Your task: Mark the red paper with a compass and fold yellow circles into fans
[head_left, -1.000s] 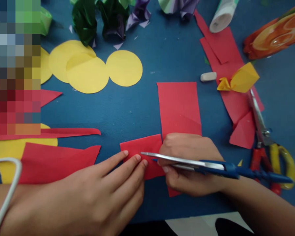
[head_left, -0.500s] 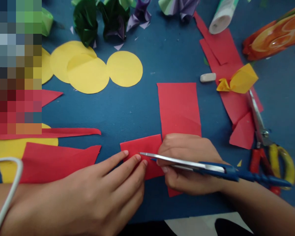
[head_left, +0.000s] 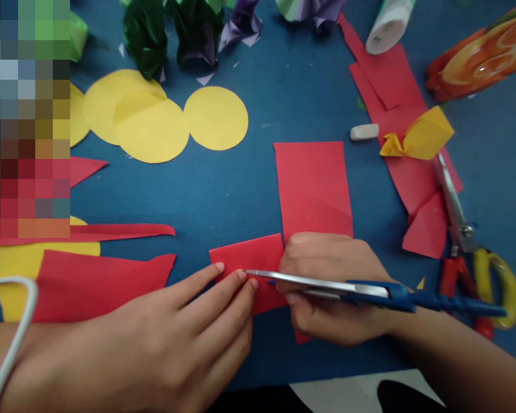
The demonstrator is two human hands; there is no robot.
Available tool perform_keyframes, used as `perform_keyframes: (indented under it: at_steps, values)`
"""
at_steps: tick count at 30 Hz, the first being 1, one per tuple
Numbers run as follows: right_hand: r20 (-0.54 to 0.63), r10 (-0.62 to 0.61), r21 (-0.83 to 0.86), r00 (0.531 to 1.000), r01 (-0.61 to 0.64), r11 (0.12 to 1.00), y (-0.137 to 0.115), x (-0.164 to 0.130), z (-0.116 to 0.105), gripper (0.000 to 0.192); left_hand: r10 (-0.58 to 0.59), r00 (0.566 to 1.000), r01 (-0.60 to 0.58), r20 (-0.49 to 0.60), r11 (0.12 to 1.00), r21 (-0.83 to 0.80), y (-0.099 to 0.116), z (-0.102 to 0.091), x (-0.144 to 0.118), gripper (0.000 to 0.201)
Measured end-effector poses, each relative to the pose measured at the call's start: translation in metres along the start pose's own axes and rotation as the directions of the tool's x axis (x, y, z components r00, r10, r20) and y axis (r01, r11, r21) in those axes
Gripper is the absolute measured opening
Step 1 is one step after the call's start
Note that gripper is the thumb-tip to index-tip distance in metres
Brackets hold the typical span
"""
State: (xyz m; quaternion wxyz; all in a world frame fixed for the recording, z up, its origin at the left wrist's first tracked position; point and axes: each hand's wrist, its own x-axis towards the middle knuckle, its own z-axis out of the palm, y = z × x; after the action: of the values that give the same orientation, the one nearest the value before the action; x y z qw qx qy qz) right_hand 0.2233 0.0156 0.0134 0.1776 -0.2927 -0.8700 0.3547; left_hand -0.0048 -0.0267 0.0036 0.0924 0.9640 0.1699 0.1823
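At the lower centre of the head view, a folded red paper (head_left: pixel 251 255) lies flat on the blue table (head_left: pixel 223 195). Its long axis runs roughly left to right, tilted slightly up toward the right, and one corner points left. The left hand (head_left: pixel 172 338) enters from the lower left, fingers extended and spread narrowly, fingertips (head_left: pixel 241 275) pressing down on the paper's lower left part. The right hand (head_left: pixel 331 287) comes from the lower right, curled into a loose fist over the paper's right end, thumb pressed against it; the exact pinch is hidden under the knuckles. Blue scissors (head_left: pixel 370 289) lie across the back of this hand, blades closed, long axis near horizontal, tip pointing left and just reaching the left fingertips. Whether the hand grips the scissors cannot be told.

Above the right hand, a red rectangle (head_left: pixel 313 186) stands lengthwise toward the top of the frame. Three yellow discs (head_left: pixel 216 117) sit at upper left. At right, a second pair of scissors (head_left: pixel 464 235) with red and yellow handles points up, beside red scraps (head_left: pixel 395 109), a white eraser (head_left: pixel 364 132) and a yellow twist (head_left: pixel 421 137).
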Motion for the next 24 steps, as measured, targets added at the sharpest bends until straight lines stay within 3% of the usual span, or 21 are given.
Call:
perform_keyframes:
  at_steps: [5,11,24]
  values:
    - [-0.055,-0.008,0.055,0.998,0.011,0.998,0.002,-0.001,0.000,0.015,0.001,1.000,-0.001,0.005,1.000,-0.010,0.001,0.000,-0.003,0.032]
    - [-0.014,0.123,0.047,0.992,-0.122,0.991,0.002,0.000,-0.012,0.018,-0.026,0.999,0.027,0.035,0.999,-0.026,0.000,0.002,0.000,0.032]
    - [-0.101,0.054,-0.017,0.993,-0.056,0.998,0.007,-0.006,-0.011,0.012,-0.079,0.996,0.078,0.028,0.997,0.026,0.002,0.011,0.003,0.027]
